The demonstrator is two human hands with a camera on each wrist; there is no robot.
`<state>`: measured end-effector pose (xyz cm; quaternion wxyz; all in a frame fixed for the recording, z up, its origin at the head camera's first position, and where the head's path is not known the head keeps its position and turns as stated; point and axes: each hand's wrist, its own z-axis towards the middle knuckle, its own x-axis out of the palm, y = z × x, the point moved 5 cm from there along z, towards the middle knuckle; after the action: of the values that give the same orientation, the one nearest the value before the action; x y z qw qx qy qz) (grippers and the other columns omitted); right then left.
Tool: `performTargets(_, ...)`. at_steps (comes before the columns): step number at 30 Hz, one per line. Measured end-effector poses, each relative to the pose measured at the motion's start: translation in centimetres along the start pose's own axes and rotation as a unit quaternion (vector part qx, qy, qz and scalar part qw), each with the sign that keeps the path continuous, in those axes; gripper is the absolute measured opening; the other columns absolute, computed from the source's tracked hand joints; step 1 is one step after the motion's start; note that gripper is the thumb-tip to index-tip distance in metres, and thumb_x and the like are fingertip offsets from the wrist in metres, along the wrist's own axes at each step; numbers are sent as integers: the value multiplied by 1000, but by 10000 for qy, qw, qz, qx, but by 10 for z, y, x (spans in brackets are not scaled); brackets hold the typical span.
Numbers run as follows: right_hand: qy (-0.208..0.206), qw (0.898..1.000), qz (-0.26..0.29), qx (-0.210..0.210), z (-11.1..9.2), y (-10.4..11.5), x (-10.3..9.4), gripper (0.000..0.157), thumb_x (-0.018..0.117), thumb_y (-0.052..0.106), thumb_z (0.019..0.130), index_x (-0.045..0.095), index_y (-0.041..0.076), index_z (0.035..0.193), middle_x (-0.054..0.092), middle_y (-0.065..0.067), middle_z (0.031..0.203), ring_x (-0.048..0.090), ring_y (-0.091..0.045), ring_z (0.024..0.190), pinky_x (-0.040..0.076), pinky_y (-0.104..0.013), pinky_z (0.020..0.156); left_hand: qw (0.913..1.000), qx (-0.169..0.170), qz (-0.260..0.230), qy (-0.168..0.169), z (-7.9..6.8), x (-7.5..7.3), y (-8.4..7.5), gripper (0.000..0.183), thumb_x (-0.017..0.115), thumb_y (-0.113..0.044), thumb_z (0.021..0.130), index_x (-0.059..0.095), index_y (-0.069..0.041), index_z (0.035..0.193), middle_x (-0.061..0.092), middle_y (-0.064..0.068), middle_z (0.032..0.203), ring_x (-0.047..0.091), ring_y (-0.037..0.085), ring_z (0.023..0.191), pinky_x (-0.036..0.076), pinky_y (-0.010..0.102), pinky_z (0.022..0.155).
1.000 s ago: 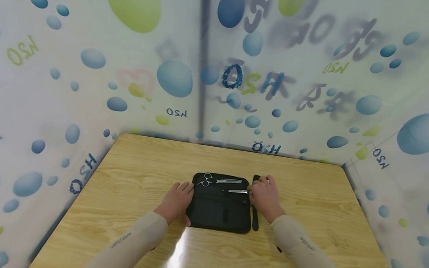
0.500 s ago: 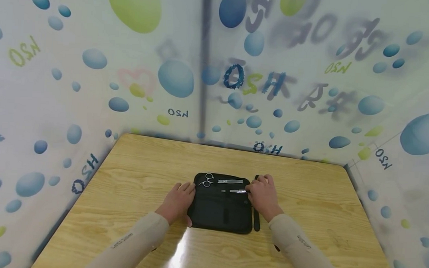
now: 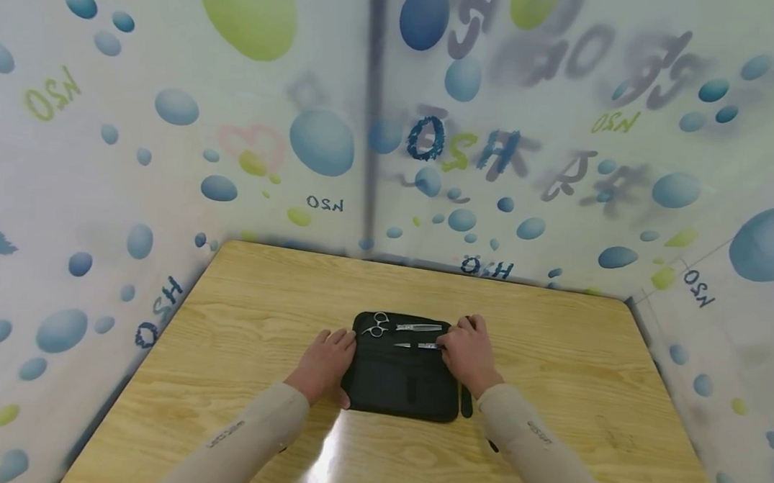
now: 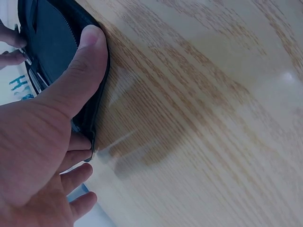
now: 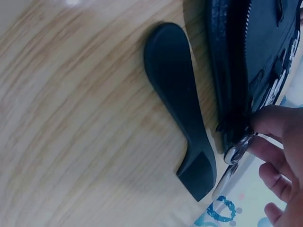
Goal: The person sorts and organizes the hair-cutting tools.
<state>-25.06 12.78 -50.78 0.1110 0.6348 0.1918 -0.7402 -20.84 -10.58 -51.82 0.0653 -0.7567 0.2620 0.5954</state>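
A flat black zippered case (image 3: 383,385) lies on the table. My left hand (image 3: 323,359) holds its left edge, the thumb (image 4: 90,52) on top near the corner. Thinning scissors (image 3: 418,328) lie across the case's far part, their finger rings to the left. Below them a second pair of scissors (image 3: 426,345) points left, its blade passing under a dark loop. The right hand (image 3: 471,352) pinches this pair by its rings (image 5: 237,150) at the case's right edge. The palm side of the right hand is hidden in the head view.
A black piece with a rounded handle (image 5: 173,71) and a squared wider end lies just right of the case, partly under the right hand in the head view. Pale wood tabletop (image 3: 262,286) surrounds the case. Walls with blue bubbles (image 3: 321,141) stand behind and at both sides.
The right hand has moved a little left, sliding the lower scissors further left so that more of the pointed tip shows past the loop. The left hand stays at the case's edge.
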Motion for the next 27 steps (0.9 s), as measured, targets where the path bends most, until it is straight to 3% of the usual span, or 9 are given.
performTargets(18, -125, 9999, 63, -101, 5, 10, 3, 16, 77, 23, 83, 79, 31, 96, 75, 8, 89, 50, -17, 79, 35, -45, 100, 10000, -5, 14, -79, 0, -2, 0, 112, 78, -73, 58, 47, -9, 144, 43, 5, 153, 38, 23, 141, 32, 41, 117)
performTargets(27, -85, 9989, 459, -33, 2, 3, 4, 18, 78, 29, 82, 78, 24, 99, 76, 6, 94, 56, -19, 91, 36, -46, 104, 10000, 16, 6, -79, -1, -2, 0, 112, 77, -74, 58, 47, -9, 144, 43, 5, 153, 39, 23, 141, 32, 41, 117)
